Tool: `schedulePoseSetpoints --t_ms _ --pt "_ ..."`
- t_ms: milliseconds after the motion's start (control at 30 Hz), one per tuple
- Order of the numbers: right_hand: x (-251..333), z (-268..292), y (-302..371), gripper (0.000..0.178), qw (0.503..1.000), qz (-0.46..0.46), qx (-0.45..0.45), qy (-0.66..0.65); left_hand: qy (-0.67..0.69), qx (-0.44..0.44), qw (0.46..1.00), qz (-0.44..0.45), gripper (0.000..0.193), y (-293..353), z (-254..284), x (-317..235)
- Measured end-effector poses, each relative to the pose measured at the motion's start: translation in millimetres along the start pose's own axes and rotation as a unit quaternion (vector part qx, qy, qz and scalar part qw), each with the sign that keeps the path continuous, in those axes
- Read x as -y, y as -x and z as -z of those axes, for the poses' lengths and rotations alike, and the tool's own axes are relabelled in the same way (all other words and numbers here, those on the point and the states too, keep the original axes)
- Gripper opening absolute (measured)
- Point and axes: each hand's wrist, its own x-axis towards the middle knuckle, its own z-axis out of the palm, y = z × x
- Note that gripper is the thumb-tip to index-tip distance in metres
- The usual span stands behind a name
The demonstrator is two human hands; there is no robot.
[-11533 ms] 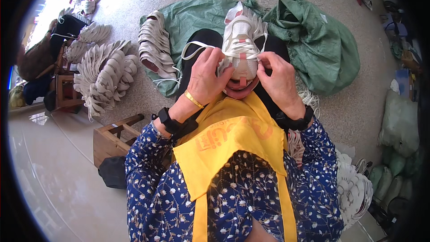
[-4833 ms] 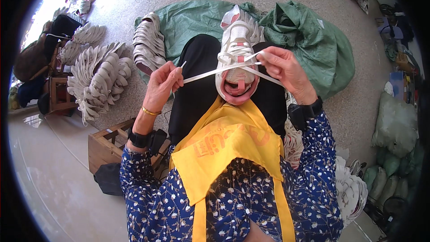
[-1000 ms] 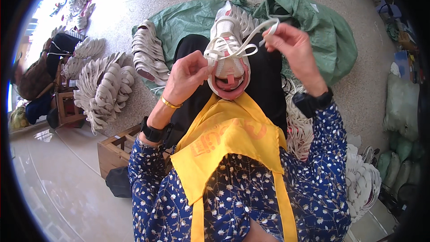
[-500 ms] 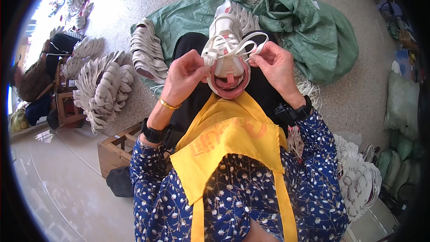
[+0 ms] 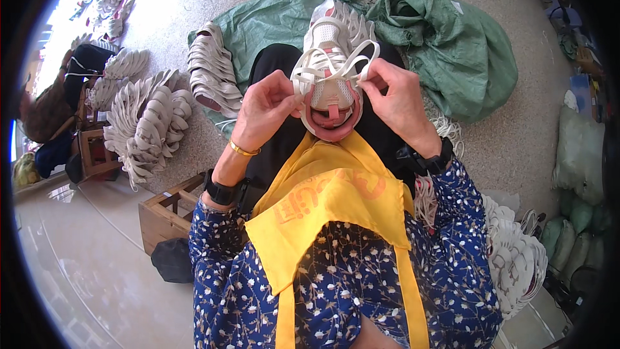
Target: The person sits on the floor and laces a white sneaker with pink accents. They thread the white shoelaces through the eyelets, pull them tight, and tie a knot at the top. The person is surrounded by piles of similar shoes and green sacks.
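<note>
Between my knees rests a white and pink sneaker (image 5: pixel 329 93), its pink-lined heel opening toward me. A white shoelace (image 5: pixel 363 53) runs through its upper eyelets and stands up in a loop on the right side. My right hand (image 5: pixel 392 94) pinches that lace beside the right eyelets. On the opposite side, my left hand (image 5: pixel 266 105) is closed at the collar's left edge, thumb and finger pressed together on the white lace or eyelet edge; which of these cannot be made out. A yellow apron (image 5: pixel 329 200) covers my lap below the heel.
Stacked white shoe uppers (image 5: pixel 214 71) lie left of my knees, with another heap (image 5: pixel 150 126) farther left. Green woven sacks (image 5: pixel 452 58) spread out ahead. A wooden stool (image 5: pixel 166 213) stands by my left elbow. More white shoe parts (image 5: pixel 513 252) pile up at my right.
My right hand has shifted slightly left and down toward the eyelets, and the lace loop has narrowed and leaned left. My left hand stays almost still at the sneaker's side.
</note>
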Motion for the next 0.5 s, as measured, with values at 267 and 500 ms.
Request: schedulePoseSetpoints --t_ms 267,500 --pt "-13.2 1.1 -6.9 0.008 0.99 -0.09 0.032 -0.103 0.002 -0.007 1.0 -0.006 0.012 -2.2 0.5 2.8" --pt "1.4 -6.2 -4.9 0.008 0.995 -0.068 0.027 -0.061 0.023 -0.012 1.0 -0.008 0.014 -1.8 -0.6 2.6"
